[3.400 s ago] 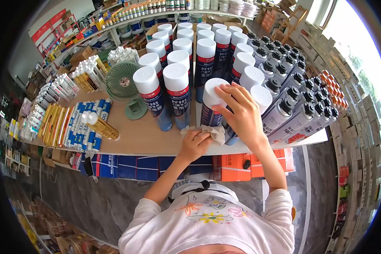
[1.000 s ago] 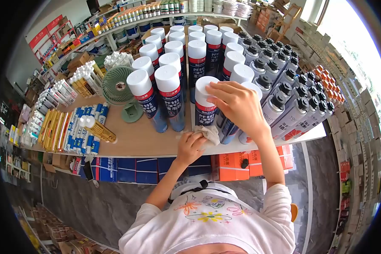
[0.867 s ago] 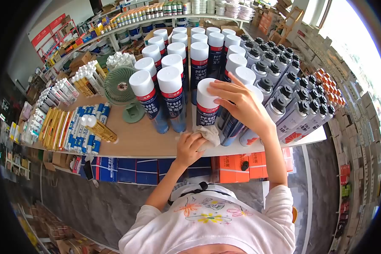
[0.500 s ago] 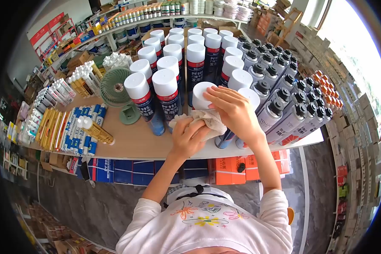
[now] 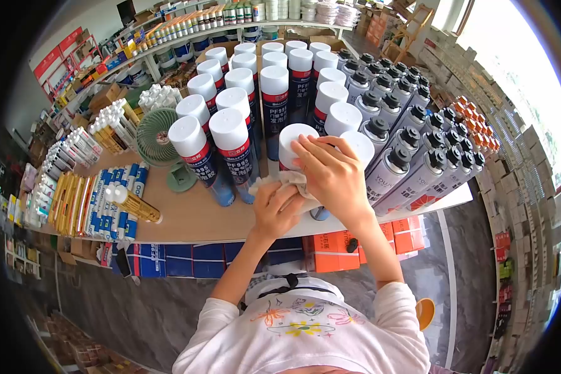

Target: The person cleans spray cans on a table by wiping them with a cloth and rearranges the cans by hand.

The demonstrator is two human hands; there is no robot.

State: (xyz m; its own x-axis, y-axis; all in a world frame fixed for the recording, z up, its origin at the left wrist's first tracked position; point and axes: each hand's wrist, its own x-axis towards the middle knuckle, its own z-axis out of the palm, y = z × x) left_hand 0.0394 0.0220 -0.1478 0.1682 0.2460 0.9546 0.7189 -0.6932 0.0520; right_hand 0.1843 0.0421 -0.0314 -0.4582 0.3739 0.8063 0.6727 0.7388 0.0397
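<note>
A spray foam can with a white cap [image 5: 292, 140] stands at the table's front, between my hands. My right hand [image 5: 335, 177] grips it near the top, fingers over the right side of the cap. Bunched in my left hand [image 5: 274, 212] is a pale cloth [image 5: 291, 181], pressed against the lower front of the can. Hands and cloth hide most of the can's body. To the left stand two matching cans, the nearer one a dark blue foam can [image 5: 237, 149] with a red band. Another white-capped can [image 5: 357, 147] stands just right of my right hand.
Rows of grey cans with black tops [image 5: 397, 159] fill the table's right side. A green fan [image 5: 158, 137] stands left of the foam cans, with cartridges [image 5: 133, 203] lying beyond it. Blue boxes [image 5: 181, 258] and orange boxes [image 5: 336, 251] sit under the table [image 5: 230, 232].
The view has shifted slightly, so the standing cans appear further left. The cloth has slid lower on the can and is more covered by my hands. Both hands keep their hold.
</note>
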